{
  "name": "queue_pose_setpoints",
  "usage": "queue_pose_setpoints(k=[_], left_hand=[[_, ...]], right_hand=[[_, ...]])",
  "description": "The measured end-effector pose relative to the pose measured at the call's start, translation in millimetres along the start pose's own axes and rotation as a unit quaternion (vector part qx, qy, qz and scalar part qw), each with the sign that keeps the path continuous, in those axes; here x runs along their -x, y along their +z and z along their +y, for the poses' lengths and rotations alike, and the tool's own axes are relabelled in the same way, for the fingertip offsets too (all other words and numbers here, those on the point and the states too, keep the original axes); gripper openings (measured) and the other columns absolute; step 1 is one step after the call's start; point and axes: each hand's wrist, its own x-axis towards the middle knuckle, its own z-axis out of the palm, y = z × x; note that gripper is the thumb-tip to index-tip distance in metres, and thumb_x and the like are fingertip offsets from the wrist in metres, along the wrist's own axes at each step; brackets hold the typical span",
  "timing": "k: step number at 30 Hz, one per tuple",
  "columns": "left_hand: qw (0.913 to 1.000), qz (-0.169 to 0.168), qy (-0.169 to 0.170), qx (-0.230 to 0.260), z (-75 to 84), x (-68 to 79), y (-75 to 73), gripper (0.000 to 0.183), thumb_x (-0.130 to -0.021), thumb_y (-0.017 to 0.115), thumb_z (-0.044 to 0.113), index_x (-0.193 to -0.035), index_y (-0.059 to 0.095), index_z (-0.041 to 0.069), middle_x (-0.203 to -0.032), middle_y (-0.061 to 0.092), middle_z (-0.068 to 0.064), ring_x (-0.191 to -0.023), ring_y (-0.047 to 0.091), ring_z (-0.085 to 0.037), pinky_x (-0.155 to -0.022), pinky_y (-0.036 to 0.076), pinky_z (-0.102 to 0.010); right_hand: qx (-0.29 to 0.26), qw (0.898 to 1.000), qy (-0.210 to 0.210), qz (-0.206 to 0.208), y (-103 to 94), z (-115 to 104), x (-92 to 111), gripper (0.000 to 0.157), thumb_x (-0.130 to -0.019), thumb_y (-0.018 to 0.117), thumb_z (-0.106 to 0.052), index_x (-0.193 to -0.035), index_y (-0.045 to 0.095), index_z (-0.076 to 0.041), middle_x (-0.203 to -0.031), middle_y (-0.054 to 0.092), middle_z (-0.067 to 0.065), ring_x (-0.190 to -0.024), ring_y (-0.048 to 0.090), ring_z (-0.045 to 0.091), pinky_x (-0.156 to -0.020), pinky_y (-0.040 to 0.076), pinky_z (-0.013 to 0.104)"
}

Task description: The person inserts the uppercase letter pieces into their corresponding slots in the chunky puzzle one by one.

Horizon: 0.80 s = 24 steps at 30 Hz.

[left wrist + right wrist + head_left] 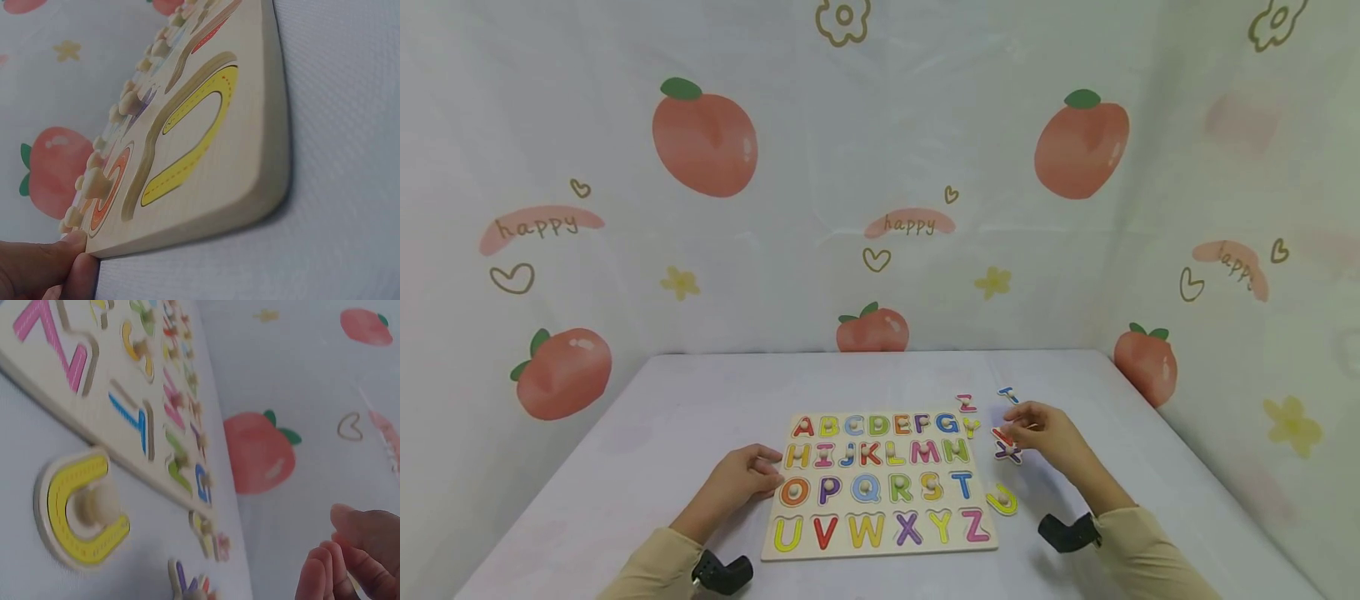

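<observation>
A wooden alphabet puzzle board (883,483) lies on the table, its upper rows mostly filled with knobbed letters. My left hand (741,483) grips the board's left edge; in the left wrist view the thumb (72,240) lies against the edge beside the orange O. My right hand (1048,433) hovers off the board's right side, its fingertips near the red V piece (1002,436) and the purple X piece (1008,454). In the right wrist view its thumb and fingers (322,565) come close together, and no piece shows clearly between them. The yellow U piece (1002,501) lies nearer me.
A blue T piece (1008,395) and a pink Z piece (966,403) lie beyond the board's far right corner. The yellow Y piece (972,427) lies at its right edge. Bare slots show along the front row. A fruit-print curtain (880,167) encloses the table.
</observation>
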Motion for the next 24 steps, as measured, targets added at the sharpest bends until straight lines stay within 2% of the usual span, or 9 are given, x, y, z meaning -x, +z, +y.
queue_pose_setpoints(k=[4, 7, 14, 18, 21, 24], left_hand=[[1.0000, -0.001, -0.002, -0.003, -0.6, -0.8, 0.4, 0.037, -0.080, 0.074, 0.005, -0.114, 0.061, -0.003, -0.084, 0.064, -0.005, -0.071, 0.058, -0.014, -0.062, 0.053, -0.026], [1.0000, -0.002, -0.002, -0.004, -0.4, -0.8, 0.0, 0.037, -0.080, 0.074, 0.005, -0.114, 0.061, -0.003, -0.084, 0.064, -0.005, -0.071, 0.058, -0.014, -0.062, 0.053, -0.026], [1.0000, -0.002, -0.002, 0.008, -1.3, -2.0, 0.6, 0.037, -0.080, 0.074, 0.004, -0.114, 0.061, -0.003, -0.084, 0.065, -0.006, -0.071, 0.059, -0.014, -0.063, 0.054, -0.026], [0.9999, -0.001, -0.005, 0.015, -2.0, -1.3, 1.5, 0.036, -0.079, 0.074, 0.002, -0.113, 0.061, -0.003, -0.083, 0.065, -0.005, -0.070, 0.059, -0.014, -0.062, 0.054, -0.025], [0.9999, 0.001, -0.003, 0.013, -0.7, 0.0, 0.8, 0.037, -0.079, 0.074, 0.003, -0.113, 0.061, -0.003, -0.082, 0.065, -0.005, -0.070, 0.059, -0.014, -0.062, 0.054, -0.025], [0.9999, 0.003, -0.002, 0.011, 1.5, 1.0, -0.4, 0.036, -0.079, 0.074, 0.004, -0.112, 0.062, -0.003, -0.082, 0.065, -0.005, -0.069, 0.058, -0.014, -0.061, 0.053, -0.025]], right_hand=[[-0.004, 1.000, 0.000, 0.016, -7.5, 11.1, -3.4, 0.035, -0.090, 0.068, -0.017, -0.115, 0.059, 0.005, -0.100, 0.065, 0.011, -0.086, 0.062, 0.019, -0.072, 0.056, 0.025], [-0.004, 1.000, 0.006, 0.027, -10.2, 17.5, -9.5, 0.039, -0.091, 0.067, -0.018, -0.121, 0.056, 0.005, -0.107, 0.064, 0.015, -0.091, 0.063, 0.023, -0.074, 0.057, 0.027], [-0.006, 0.998, -0.019, 0.057, -13.6, 25.2, -39.8, 0.049, -0.095, 0.062, -0.017, -0.135, 0.046, 0.004, -0.125, 0.056, 0.029, -0.110, 0.059, 0.038, -0.083, 0.056, 0.030], [-0.015, 0.997, -0.022, 0.068, -15.1, 32.1, -61.9, 0.053, -0.095, 0.061, -0.017, -0.140, 0.041, 0.003, -0.131, 0.051, 0.030, -0.119, 0.054, 0.042, -0.092, 0.053, 0.037], [-0.012, 0.997, -0.006, 0.072, -14.7, 39.1, -76.4, 0.057, -0.095, 0.061, -0.020, -0.142, 0.039, 0.002, -0.135, 0.048, 0.030, -0.123, 0.050, 0.043, -0.098, 0.048, 0.045], [-0.010, 0.997, 0.010, 0.077, -12.6, 44.8, -87.6, 0.057, -0.094, 0.062, -0.020, -0.142, 0.039, 0.003, -0.136, 0.047, 0.031, -0.124, 0.049, 0.044, -0.098, 0.046, 0.049]])
